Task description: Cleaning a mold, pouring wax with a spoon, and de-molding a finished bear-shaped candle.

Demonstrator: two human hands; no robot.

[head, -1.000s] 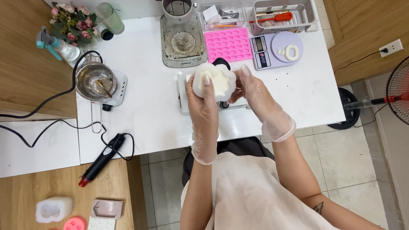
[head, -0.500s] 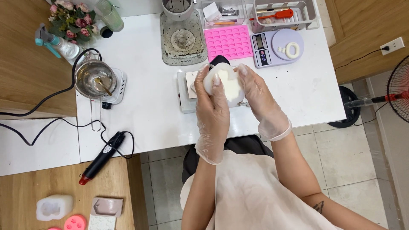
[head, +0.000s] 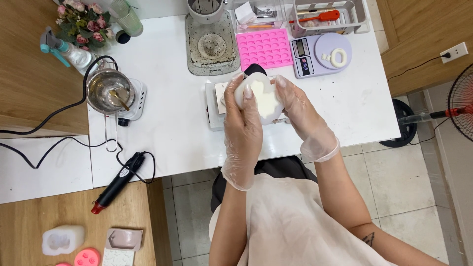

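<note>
I hold a soft white silicone mould with pale cream wax inside (head: 259,96) above the middle of the white worktop (head: 172,133), my gloved left hand (head: 243,123) clasping its left side and my gloved right hand (head: 299,113) pressing its right side. I judge I am working the casting free; next needs gentle, even peeling. Beyond lie a pink silicone tray of small cavities (head: 263,48) and a lilac kitchen scale (head: 320,54) carrying a white ring. No labelled packages are readable.

Home craft wkshop: melting pot (head: 109,91), pink silicone mould (head: 264,49), digital scale (head: 320,55), heat gun (head: 117,183).
</note>
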